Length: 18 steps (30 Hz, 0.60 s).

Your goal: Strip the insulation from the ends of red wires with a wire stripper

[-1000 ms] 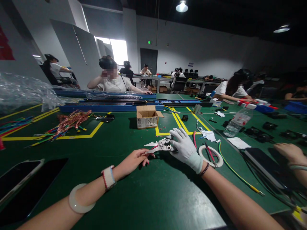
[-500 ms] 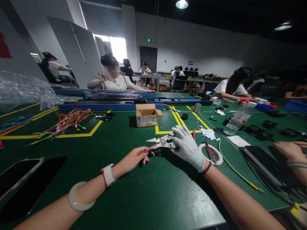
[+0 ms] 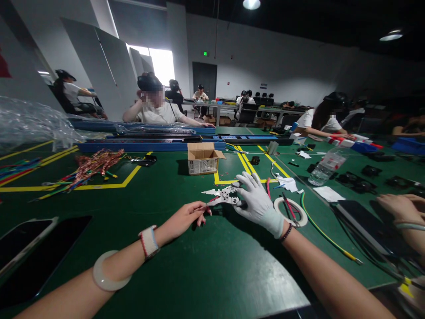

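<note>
A silver pair of wire strippers [image 3: 226, 195] is held above the green table, its jaws spread and pointing left. My right hand [image 3: 254, 201], in a pale grey glove, is closed around the handle end, which the fingers partly hide. To the left of the tool is my bare left hand [image 3: 191, 215], palm down, with thumb and fingertips pinched at the lower jaw's tip. Whatever lies in that pinch is too small to make out. A short red mark shows along the lower jaw.
Beyond the tool stands an open cardboard box [image 3: 202, 160]. Right of my glove lie a white tape roll [image 3: 300, 212] and a green-yellow cable [image 3: 323, 235]. Copper braids and wires [image 3: 99, 166] are at left, dark tablets [image 3: 49, 252] nearer. A co-worker's hand [image 3: 398, 206] rests at right.
The view has shifted slightly. The wire strippers and both hands keep nearly the same position, and the jaws remain spread.
</note>
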Motion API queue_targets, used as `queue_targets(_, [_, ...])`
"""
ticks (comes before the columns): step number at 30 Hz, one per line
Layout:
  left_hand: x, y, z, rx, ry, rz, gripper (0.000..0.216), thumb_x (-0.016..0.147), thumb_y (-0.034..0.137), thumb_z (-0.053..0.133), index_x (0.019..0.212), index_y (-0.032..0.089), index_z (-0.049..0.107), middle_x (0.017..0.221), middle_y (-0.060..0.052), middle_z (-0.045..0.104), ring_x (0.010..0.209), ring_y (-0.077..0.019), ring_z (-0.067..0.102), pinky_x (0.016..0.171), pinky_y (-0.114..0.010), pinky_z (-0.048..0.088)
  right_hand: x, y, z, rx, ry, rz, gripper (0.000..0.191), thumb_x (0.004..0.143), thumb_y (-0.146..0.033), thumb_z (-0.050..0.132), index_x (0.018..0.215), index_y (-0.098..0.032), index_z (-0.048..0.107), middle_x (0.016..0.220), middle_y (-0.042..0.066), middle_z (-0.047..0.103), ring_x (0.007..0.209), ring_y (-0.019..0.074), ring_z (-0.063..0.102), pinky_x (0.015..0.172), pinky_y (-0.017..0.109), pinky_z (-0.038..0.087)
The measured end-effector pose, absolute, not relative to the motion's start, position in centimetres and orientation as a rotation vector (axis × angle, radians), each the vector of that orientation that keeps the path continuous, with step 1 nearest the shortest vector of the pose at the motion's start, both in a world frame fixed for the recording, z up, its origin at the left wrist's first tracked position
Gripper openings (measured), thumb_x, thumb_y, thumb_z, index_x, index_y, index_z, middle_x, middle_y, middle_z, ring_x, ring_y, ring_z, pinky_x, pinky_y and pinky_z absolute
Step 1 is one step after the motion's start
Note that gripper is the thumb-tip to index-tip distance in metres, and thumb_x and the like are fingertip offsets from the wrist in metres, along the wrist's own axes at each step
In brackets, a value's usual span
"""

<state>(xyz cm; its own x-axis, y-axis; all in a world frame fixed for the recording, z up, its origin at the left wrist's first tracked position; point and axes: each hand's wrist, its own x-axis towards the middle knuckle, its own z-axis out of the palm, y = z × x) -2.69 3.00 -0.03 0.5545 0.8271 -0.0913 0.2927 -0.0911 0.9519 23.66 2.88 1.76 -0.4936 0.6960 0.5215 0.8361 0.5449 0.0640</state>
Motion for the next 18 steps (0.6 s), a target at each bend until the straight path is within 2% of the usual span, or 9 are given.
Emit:
queue_targets(13, [-2.75, 3.07, -0.21, 1.658, 0.963, 0.588, 0.03, 0.09, 0.038, 0.045, 0.097, 0.014, 0.061, 0.074, -0.001, 0.06, 0.059, -0.0115, 0.05, 0.059, -0.023, 0.04, 23.29, 2.88, 1.84, -1.256, -2.377, -0.494, 0.039, 0.071, -0.032, 0.064, 0.106, -0.018, 0.064, 0.128, 0.013, 0.051, 0.129, 0.0348, 0.036, 0.113, 0.057, 0.018])
queue_targets(18, [-2.67, 2.88, 0.13, 1.626, 0.979, 0.579, 0.024, 0.088, 0.031, 0.046, 0.099, 0.014, 0.06, 0.078, -0.002, 0.062, 0.061, -0.0113, 0.051, 0.061, -0.024, 0.041, 23.12, 2.78, 1.95, -1.222, -2.374, -0.453, 0.041, 0.072, -0.034, 0.064, 0.11, -0.018, 0.063, 0.126, 0.013, 0.052, 0.126, 0.033, 0.039, 0.112, 0.056, 0.02])
